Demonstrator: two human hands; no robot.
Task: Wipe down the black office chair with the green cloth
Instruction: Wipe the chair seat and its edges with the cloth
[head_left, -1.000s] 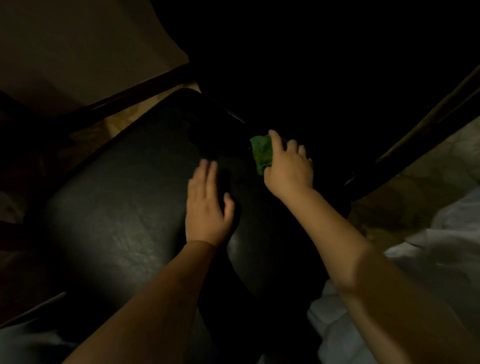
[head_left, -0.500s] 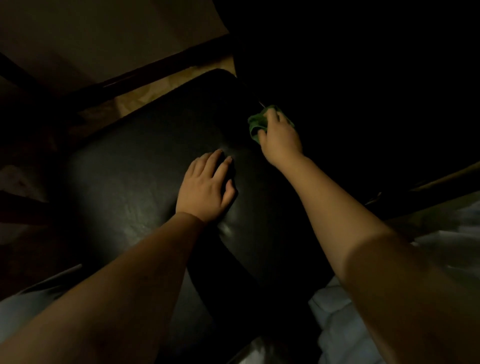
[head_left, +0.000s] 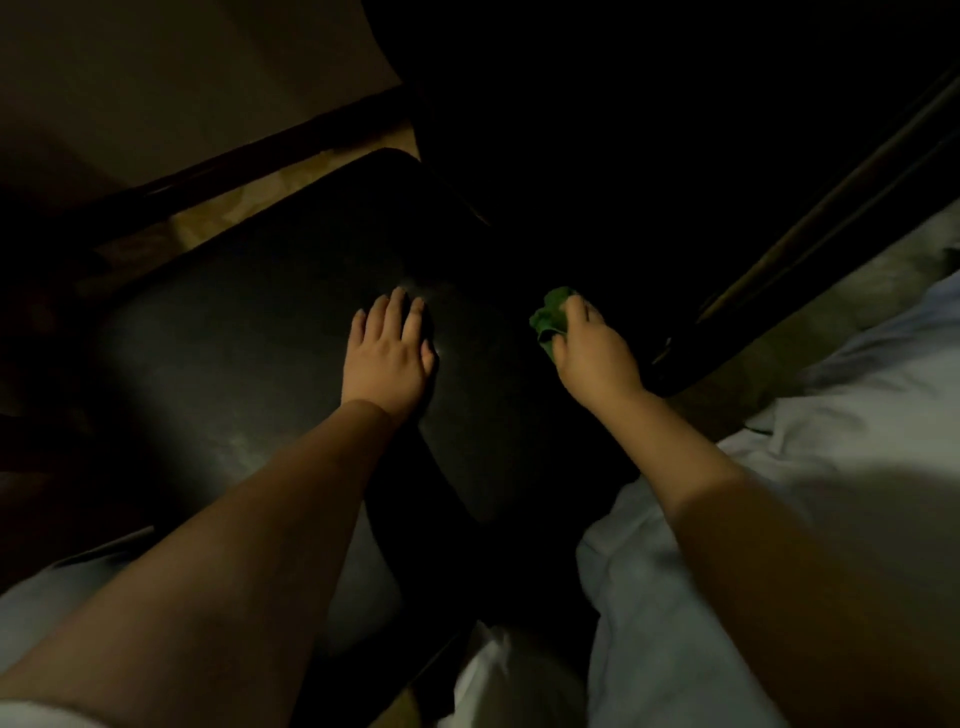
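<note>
At the right edge of the black office chair (head_left: 249, 353) seat, the green cloth (head_left: 549, 318) is a crumpled wad, too bunched for me to tell its long axis. Right hand (head_left: 592, 353) grips it with curled fingers. Left hand (head_left: 387, 353) lies flat mid-seat, fingers straight and close together.

Very dim in here: pale wall (head_left: 156, 78) up left, a dark wooden rail (head_left: 260, 150) along its foot, mottled tan floor (head_left: 249, 205) below, another dark wooden bar (head_left: 831, 208) slanting at right.
</note>
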